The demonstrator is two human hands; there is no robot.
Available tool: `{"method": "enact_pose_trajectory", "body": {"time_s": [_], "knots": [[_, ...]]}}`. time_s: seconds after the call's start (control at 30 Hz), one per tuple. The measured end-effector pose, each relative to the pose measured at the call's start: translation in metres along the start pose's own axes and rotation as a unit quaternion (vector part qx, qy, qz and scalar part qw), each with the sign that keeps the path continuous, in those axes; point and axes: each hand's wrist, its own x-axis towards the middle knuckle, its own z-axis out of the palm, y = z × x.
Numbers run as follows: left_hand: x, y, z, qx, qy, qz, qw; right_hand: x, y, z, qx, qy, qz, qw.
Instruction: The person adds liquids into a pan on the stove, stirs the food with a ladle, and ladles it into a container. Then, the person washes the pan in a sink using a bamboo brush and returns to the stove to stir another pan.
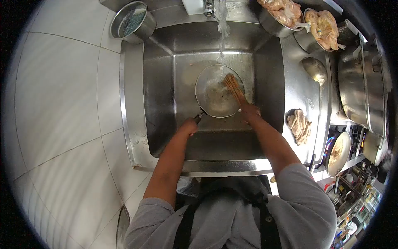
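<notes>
My left hand (pixel 188 126) is closed around the dark handle of a round frying pan (pixel 213 99), which is held low inside the steel sink (pixel 159 95). In my right hand (pixel 250 113) is a bamboo brush (pixel 234 88), its bristle end against the inside of the pan near the far right rim. Water (pixel 222 31) runs from the tap (pixel 209 9) down toward the pan's far edge. Cloudy water or residue shows on the pan's inner surface.
A steel pot (pixel 133 23) stands at the sink's back left corner. Bagged food (pixel 321 27) sits in metal containers at the back right. A long ladle (pixel 316 69) and a crumpled cloth (pixel 299 126) lie on the right counter. Beyond, a pan (pixel 339 153) rests by a lit burner.
</notes>
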Motion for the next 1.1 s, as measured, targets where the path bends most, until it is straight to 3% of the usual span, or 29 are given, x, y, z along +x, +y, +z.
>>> {"method": "enact_pose_trajectory", "body": {"time_s": [0.1, 0.2, 0.3, 0.37, 0.43, 0.57, 0.6, 0.7, 0.77, 0.8, 0.87, 0.9, 0.93, 1.03, 1.1], "knots": [[0.005, 0.007, 0.017, -0.061, 0.004, -0.023, 0.998, 0.003, -0.039, 0.034, -0.123, -0.07, -0.124, 0.982], [0.047, -0.03, 0.036, -0.029, 0.019, -0.022, 0.999, -0.064, -0.058, 0.033, -0.173, -0.178, -0.145, 0.958], [0.018, -0.02, 0.016, -0.066, 0.022, -0.052, 0.996, -0.013, 0.026, 0.014, -0.284, -0.06, -0.187, 0.938], [0.002, -0.007, 0.005, -0.094, 0.016, -0.042, 0.995, -0.022, -0.006, -0.011, -0.206, -0.002, -0.093, 0.974], [-0.004, 0.01, 0.002, -0.095, -0.024, -0.044, 0.994, 0.028, -0.005, 0.009, -0.114, 0.056, -0.118, 0.985], [0.006, 0.008, 0.007, -0.01, -0.017, -0.065, 0.998, -0.02, -0.051, 0.042, -0.231, -0.074, -0.193, 0.951], [0.008, 0.001, 0.01, -0.048, -0.001, -0.068, 0.997, -0.042, -0.049, 0.039, -0.27, -0.094, -0.209, 0.935], [0.007, -0.01, 0.009, -0.091, 0.018, -0.046, 0.995, -0.039, -0.013, -0.001, -0.364, -0.121, -0.131, 0.914], [-0.004, -0.001, -0.002, -0.021, -0.022, -0.014, 0.999, 0.002, 0.004, -0.014, -0.33, -0.073, -0.119, 0.933], [-0.013, 0.005, -0.005, -0.056, -0.023, -0.038, 0.997, 0.03, 0.014, -0.011, -0.27, 0.0, -0.152, 0.951], [-0.025, 0.02, -0.009, -0.123, -0.022, -0.085, 0.989, 0.039, 0.009, -0.002, -0.116, 0.028, -0.18, 0.976], [-0.021, 0.021, -0.008, -0.106, -0.024, -0.079, 0.991, 0.035, -0.006, 0.02, -0.025, -0.018, -0.175, 0.984], [-0.014, 0.018, -0.002, -0.089, -0.03, -0.075, 0.993, 0.04, -0.024, 0.051, -0.041, -0.023, -0.159, 0.986], [0.024, -0.007, 0.021, 0.064, -0.06, -0.018, 0.996, 0.011, -0.031, 0.089, -0.104, -0.028, -0.292, 0.95], [0.022, -0.008, 0.02, -0.014, -0.09, -0.018, 0.996, -0.015, -0.014, 0.066, -0.069, -0.088, -0.269, 0.957]]}}
